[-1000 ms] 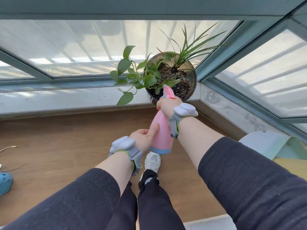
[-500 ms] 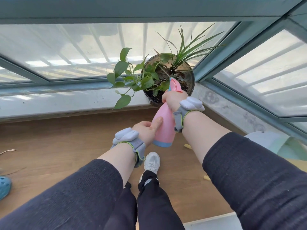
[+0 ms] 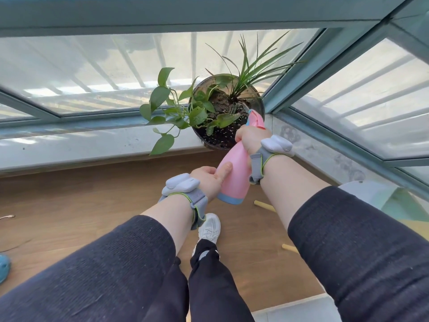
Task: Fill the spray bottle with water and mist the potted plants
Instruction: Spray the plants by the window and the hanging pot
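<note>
Spray bottle (image 3: pixel 234 177): pink body, blue base band, pink trigger head; tilted, nozzle toward the potted plants. Potted plants (image 3: pixel 222 108): round dark pot on window sill in the corner, dark soil, broad heart-shaped trailing leaves at left, narrow grass-like blades at right.

Potted plant (image 3: pixel 226 112) stands on the windowsill (image 3: pixel 81 145) at its right corner; spray bottle (image 3: pixel 234 180) just before it.

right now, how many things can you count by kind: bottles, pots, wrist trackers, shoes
pink spray bottle: 1
plant pot: 1
wrist trackers: 2, on the left wrist and the right wrist
white sneaker: 1
blue clog: 1, cut off at the frame's left edge
total: 6
</note>
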The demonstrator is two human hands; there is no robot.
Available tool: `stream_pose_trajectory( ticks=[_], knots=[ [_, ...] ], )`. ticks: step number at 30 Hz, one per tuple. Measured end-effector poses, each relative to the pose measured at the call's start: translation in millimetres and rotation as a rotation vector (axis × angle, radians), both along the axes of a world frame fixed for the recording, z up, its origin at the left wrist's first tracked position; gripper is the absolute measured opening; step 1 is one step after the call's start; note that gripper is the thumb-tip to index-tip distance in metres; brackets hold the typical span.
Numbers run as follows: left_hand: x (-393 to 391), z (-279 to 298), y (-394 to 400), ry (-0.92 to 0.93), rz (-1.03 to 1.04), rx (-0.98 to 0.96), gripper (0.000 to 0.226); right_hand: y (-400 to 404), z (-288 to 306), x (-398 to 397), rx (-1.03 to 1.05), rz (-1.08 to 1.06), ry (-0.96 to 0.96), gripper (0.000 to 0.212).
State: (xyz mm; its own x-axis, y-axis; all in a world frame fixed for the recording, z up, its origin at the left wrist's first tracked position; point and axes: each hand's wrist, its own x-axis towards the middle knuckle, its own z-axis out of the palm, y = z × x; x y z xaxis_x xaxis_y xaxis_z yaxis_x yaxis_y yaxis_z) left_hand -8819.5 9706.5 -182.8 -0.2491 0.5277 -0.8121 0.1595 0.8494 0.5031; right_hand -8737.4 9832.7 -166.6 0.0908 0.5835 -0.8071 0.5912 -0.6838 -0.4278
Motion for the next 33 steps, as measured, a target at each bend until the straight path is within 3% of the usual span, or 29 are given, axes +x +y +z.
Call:
stream_pose_trajectory(
  ticks=[8, 10, 13, 21, 33],
  knots=[
    [8.4, -3.2, -7.2, -0.006, -0.037, -0.038, 0.06, -11.4, -9.2, 8.0, 0.021, -0.182, 0.06, 0.021],
    [12.4, -3.7, -9.9, -0.011, -0.041, -0.038, 0.058, -12.7, -11.7, 10.3, 0.023, -0.127, 0.047, 0.032],
    [16.2, -2.7, -13.3, -0.013, -0.041, -0.05, 0.057, -16.8, -11.8, 14.7, 0.014, -0.078, -0.017, 0.015],
    [20.6, -3.5, -20.9, -0.031, -0.051, -0.052, 0.06, -22.5, -20.2, 22.5, 0.068, 0.155, -0.187, 0.015],
    [27.8, -4.1, -30.8, -0.051, -0.039, -0.056, 0.06, -32.3, -30.7, 30.8, 0.047, 0.12, -0.16, 0.021]
  ],
)
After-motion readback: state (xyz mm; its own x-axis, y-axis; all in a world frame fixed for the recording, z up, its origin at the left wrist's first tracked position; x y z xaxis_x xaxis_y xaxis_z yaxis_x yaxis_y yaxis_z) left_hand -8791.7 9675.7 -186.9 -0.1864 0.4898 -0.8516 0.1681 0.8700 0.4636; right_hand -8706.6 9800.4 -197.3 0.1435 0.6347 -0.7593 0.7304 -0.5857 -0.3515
